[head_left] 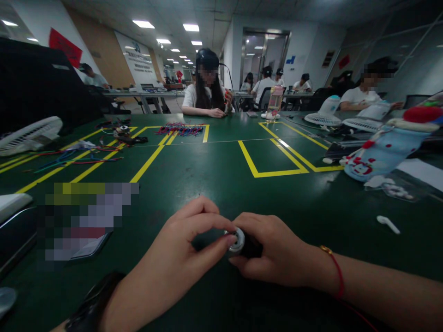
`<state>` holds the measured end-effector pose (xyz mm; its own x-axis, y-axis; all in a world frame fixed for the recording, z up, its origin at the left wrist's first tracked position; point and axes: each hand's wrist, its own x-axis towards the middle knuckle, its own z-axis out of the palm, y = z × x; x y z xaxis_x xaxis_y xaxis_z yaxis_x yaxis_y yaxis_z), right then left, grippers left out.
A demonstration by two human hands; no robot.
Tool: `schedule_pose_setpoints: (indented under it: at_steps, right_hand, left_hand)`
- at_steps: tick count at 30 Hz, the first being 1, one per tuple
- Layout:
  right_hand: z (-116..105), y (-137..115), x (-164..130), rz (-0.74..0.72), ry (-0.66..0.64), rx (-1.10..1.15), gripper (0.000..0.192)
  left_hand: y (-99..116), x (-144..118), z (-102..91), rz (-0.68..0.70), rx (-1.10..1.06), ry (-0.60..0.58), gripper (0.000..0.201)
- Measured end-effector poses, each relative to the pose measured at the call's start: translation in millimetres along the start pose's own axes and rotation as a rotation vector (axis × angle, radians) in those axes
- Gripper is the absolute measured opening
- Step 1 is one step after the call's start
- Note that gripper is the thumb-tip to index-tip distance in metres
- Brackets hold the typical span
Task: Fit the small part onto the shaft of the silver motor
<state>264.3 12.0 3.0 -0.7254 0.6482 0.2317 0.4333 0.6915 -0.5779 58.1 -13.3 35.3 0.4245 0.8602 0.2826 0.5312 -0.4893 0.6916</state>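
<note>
A small black cylindrical part with a silver metal ring at its end (238,240) is gripped on the green table mat (214,170), well nearer the camera than the yellow tape rectangle (273,159). The part's black body is enclosed by the curled fingers of the right hand (277,251). Its silver ring is touched by the thumb and forefinger of the left hand (176,258). A white earbud (387,224) lies to the part's right, well apart.
</note>
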Motion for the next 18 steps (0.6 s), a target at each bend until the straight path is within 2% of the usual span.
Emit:
schedule_pose_setpoints:
  at_steps: [3,6,10,14,18]
  right_hand:
    - [0,0,0,0.003,-0.004,-0.006,0.021]
    - [-2,-1,0,0.006,-0.007,0.007,0.024]
    - [-4,-2,-1,0.018,-0.014,0.04,0.031]
    - [-5,-2,-1,0.031,-0.019,0.042,0.031]
    - [-5,-2,0,0.035,-0.023,0.052,0.031]
  left_hand:
    - [1,-1,0.6,-0.022,-0.007,-0.039,0.015]
    - [-6,-3,-1.5,-0.09,-0.08,-0.021,0.018]
    - [-33,-2,-4.3,-0.318,-0.266,0.093,0.017]
    - [-56,2,-5.8,-0.473,-0.656,0.267,0.013]
    - [-61,4,-7.6,-0.482,-0.964,0.342,0.008]
